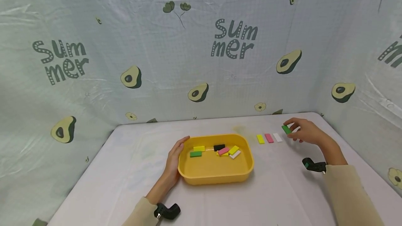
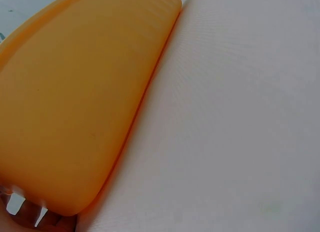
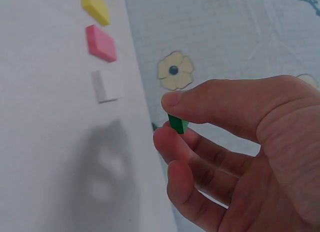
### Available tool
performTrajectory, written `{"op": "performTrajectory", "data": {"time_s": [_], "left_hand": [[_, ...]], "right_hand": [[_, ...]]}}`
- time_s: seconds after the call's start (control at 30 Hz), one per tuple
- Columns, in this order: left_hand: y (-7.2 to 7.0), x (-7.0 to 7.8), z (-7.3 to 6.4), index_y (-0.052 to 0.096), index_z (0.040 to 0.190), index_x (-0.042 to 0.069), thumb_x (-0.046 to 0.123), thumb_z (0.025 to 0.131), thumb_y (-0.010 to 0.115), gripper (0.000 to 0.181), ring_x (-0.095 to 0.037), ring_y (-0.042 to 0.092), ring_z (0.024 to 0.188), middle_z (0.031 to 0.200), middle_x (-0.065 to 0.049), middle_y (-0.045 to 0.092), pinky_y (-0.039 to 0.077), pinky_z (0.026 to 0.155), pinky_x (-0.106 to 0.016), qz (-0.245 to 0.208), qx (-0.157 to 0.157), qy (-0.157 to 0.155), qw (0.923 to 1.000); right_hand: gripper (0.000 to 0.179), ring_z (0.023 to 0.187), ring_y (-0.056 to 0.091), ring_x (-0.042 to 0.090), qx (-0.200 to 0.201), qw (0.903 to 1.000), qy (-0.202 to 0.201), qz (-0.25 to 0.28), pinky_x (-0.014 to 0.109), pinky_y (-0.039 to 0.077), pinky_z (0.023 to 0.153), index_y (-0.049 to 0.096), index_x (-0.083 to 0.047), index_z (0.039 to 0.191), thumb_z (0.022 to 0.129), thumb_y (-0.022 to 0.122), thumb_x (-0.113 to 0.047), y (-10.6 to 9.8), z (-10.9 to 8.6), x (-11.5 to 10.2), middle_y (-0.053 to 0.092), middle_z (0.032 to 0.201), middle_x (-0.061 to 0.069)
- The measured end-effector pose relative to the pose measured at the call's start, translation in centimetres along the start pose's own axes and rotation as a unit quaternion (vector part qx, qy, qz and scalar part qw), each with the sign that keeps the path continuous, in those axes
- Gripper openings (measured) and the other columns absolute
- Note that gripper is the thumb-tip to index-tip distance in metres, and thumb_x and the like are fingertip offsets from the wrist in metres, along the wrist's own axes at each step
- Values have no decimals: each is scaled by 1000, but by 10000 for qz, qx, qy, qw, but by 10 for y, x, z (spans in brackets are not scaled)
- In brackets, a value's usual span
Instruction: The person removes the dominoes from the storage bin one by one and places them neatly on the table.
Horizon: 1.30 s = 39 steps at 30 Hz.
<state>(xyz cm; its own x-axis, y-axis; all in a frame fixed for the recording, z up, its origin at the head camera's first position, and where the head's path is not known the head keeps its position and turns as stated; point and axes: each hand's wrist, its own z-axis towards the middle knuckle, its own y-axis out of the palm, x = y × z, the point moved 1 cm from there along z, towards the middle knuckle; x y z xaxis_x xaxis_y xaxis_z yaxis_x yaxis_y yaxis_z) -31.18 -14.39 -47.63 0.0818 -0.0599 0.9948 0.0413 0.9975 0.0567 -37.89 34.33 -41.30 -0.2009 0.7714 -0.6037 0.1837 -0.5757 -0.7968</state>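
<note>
Between thumb and fingertips, my right hand [image 1: 304,130] pinches a small flat green block [image 1: 286,129], raised over the table at the right end of a row. That row has a yellow block [image 1: 260,139], a pink block [image 1: 269,138] and a white block [image 1: 277,137], side by side with small gaps. In the right wrist view only a narrow part of the green block [image 3: 176,124] shows past the thumb. My left hand [image 1: 172,159] rests along the left outer wall of a yellow tray [image 1: 216,180], fingertips at its far left corner.
Inside the tray lie a green block [image 1: 195,154], a yellow block [image 1: 199,148], a black block [image 1: 219,147] and a small overlapping pile with a pink block [image 1: 223,151] and a white block [image 1: 235,154]. A printed cloth wall [image 1: 232,90] stands behind the white-covered table [image 1: 267,198].
</note>
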Motion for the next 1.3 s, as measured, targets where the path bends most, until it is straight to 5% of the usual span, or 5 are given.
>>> {"op": "performTrajectory", "data": {"time_s": [0.73,0.97,1.17,1.3], "left_hand": [[-4,-6,-9,49,154,14,26,113,32,46,-26,37,152,165,-6,41,24,129,-48,127,85,-238,9996],[-4,-3,-4,49,154,14,29,113,32,46,-25,38,152,164,-5,41,26,128,-45,167,58,-111,9998],[-2,-1,-1,48,154,15,30,113,33,47,-24,38,151,164,-5,41,33,123,-30,157,-24,-59,9999],[0,-2,0,48,154,13,28,113,32,46,-26,38,152,164,-6,42,27,128,-44,90,-26,-56,9999]], "right_hand": [[51,86,59,24,-43,9985,511,195,31,52,72,54,6,137,92,69,-12,35,2,31,59,120,31],[52,88,58,24,-51,9988,462,149,31,52,73,54,6,138,93,69,-13,29,6,28,59,118,30],[57,87,58,24,-68,9989,471,47,31,52,72,51,6,141,92,72,-14,21,5,25,59,118,31],[62,85,59,24,-91,9983,580,-65,32,52,72,50,6,142,91,75,-19,16,1,18,59,121,34]]}}
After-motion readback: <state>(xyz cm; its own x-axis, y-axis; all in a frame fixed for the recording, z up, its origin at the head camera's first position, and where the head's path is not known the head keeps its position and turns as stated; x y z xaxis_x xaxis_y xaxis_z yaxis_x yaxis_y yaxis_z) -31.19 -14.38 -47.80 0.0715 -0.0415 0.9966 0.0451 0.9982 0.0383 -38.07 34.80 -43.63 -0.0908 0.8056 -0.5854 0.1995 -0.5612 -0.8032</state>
